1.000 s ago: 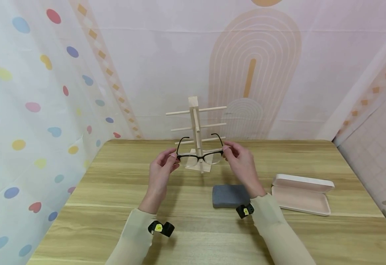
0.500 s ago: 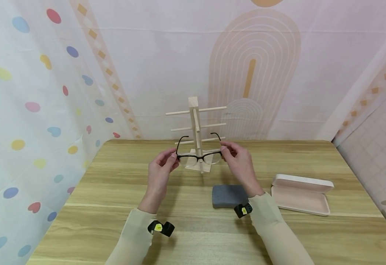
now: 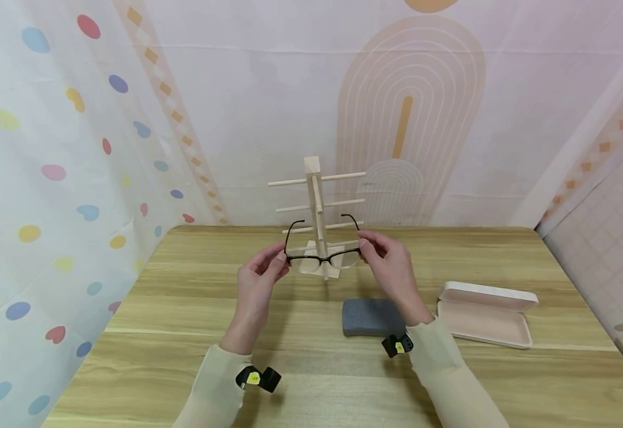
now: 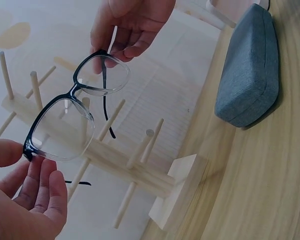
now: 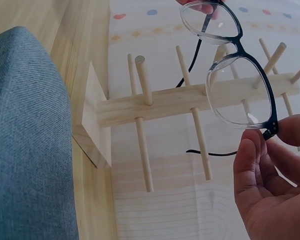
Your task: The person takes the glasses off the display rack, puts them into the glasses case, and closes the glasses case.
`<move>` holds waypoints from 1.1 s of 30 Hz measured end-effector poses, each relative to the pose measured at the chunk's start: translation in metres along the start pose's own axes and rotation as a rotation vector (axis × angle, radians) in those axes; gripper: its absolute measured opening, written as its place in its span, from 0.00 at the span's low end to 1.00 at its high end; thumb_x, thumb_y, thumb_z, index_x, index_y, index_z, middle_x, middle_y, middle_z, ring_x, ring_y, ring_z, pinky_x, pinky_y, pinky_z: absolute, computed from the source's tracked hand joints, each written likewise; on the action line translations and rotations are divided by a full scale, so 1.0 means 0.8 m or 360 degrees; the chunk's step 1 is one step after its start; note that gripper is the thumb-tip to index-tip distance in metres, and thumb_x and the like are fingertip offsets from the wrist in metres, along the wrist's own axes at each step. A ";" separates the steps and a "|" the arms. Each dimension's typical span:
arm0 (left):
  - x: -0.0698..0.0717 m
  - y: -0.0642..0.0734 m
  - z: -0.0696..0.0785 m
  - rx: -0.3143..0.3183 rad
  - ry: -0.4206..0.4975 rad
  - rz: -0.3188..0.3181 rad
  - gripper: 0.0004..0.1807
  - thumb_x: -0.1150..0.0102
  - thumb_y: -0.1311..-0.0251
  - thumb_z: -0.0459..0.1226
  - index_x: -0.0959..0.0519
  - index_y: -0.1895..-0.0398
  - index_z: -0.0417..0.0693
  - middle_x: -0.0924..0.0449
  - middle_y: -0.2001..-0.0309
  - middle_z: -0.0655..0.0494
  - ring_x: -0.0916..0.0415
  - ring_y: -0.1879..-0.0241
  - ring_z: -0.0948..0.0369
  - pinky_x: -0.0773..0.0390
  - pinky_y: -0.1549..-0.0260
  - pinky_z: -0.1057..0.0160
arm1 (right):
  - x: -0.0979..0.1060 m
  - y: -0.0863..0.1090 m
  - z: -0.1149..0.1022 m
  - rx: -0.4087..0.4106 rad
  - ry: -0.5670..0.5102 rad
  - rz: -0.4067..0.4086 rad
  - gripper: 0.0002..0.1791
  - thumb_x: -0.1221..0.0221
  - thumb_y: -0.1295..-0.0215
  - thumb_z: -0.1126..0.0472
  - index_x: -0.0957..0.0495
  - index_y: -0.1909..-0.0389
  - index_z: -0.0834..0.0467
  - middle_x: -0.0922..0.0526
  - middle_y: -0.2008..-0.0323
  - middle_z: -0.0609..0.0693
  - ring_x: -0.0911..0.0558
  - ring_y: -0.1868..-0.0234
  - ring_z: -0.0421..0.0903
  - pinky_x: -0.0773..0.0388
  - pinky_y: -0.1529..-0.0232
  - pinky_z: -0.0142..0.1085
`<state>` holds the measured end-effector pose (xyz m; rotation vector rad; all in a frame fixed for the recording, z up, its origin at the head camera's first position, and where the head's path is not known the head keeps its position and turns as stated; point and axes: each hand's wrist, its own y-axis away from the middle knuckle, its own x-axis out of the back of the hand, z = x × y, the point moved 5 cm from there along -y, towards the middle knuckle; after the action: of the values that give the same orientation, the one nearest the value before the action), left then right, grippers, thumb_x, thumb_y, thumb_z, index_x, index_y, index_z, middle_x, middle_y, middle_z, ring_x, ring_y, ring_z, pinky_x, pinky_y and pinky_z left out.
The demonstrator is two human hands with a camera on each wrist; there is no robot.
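Observation:
A pair of black-topped eyeglasses with clear lower rims is held up between both hands, its temples spread and pointing toward the stand. My left hand pinches the left hinge corner between thumb and fingers. At the opposite corner, my right hand pinches the frame the same way. Just behind the glasses rises a wooden eyeglass stand with several thin pegs crossing its post. In the left wrist view the glasses overlap the stand's pegs; the right wrist view shows the far temple hanging past the post.
A grey-blue glasses case, closed, lies on the wooden table below my right wrist. Right of it stands an open pale pink case. A patterned curtain hangs behind the table.
The front of the glasses has dipped slightly lower against the stand. My right hand shifted a little left, then back right. The stand and the cases have stayed put.

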<state>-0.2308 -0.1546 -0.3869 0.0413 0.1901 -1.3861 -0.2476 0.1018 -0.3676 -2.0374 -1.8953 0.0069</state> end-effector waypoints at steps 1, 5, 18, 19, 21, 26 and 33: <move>0.000 0.001 0.000 -0.0002 -0.0001 -0.0002 0.16 0.41 0.28 0.28 0.20 0.41 0.30 0.15 0.61 0.54 0.17 0.62 0.64 0.15 0.54 0.65 | 0.001 0.001 0.000 -0.0001 0.0003 -0.0004 0.14 0.42 0.24 0.61 0.15 0.45 0.61 0.12 0.60 0.57 0.16 0.63 0.45 0.20 0.63 0.28; 0.001 0.007 0.000 -0.0007 -0.0007 -0.0008 0.16 0.41 0.29 0.27 0.21 0.41 0.29 0.15 0.63 0.56 0.17 0.63 0.63 0.15 0.55 0.65 | 0.003 0.005 0.000 0.0004 0.0005 -0.0008 0.15 0.42 0.23 0.61 0.15 0.44 0.61 0.12 0.59 0.57 0.16 0.62 0.44 0.20 0.62 0.28; -0.004 0.027 -0.001 -0.0026 0.0010 -0.0040 0.18 0.40 0.32 0.24 0.23 0.40 0.27 0.15 0.62 0.55 0.17 0.63 0.64 0.15 0.55 0.64 | 0.017 0.021 0.000 0.0039 -0.0010 -0.0021 0.15 0.41 0.24 0.62 0.16 0.42 0.59 0.12 0.60 0.56 0.14 0.61 0.47 0.19 0.61 0.29; -0.004 0.029 -0.001 -0.0023 0.0010 -0.0045 0.18 0.40 0.32 0.24 0.23 0.40 0.27 0.15 0.62 0.54 0.17 0.63 0.64 0.15 0.55 0.64 | 0.018 0.022 0.000 0.0037 -0.0006 -0.0021 0.15 0.41 0.24 0.62 0.16 0.42 0.59 0.12 0.60 0.56 0.15 0.61 0.48 0.19 0.61 0.29; -0.005 0.033 -0.002 -0.0014 0.0004 -0.0053 0.18 0.40 0.32 0.23 0.23 0.40 0.27 0.15 0.61 0.53 0.16 0.63 0.63 0.14 0.55 0.64 | 0.020 0.025 0.001 0.0037 0.0008 -0.0022 0.16 0.41 0.25 0.62 0.16 0.42 0.59 0.12 0.60 0.55 0.15 0.61 0.48 0.20 0.61 0.29; -0.007 0.042 -0.003 0.0007 -0.0020 -0.0075 0.19 0.39 0.33 0.23 0.23 0.40 0.29 0.15 0.60 0.50 0.15 0.63 0.62 0.15 0.55 0.64 | 0.027 0.032 0.003 0.0041 0.0067 -0.0028 0.15 0.41 0.24 0.60 0.16 0.41 0.57 0.12 0.60 0.54 0.17 0.61 0.44 0.21 0.62 0.29; -0.010 0.054 -0.004 0.0014 -0.0055 -0.0100 0.20 0.36 0.34 0.25 0.22 0.39 0.32 0.14 0.59 0.50 0.14 0.60 0.62 0.15 0.53 0.64 | 0.035 0.043 0.006 0.0044 0.0100 -0.0053 0.15 0.41 0.23 0.59 0.16 0.41 0.57 0.12 0.60 0.53 0.18 0.60 0.44 0.22 0.60 0.29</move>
<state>-0.1905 -0.1385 -0.3926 0.0188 0.1576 -1.4490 -0.2128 0.1285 -0.3745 -1.9646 -1.8801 -0.0386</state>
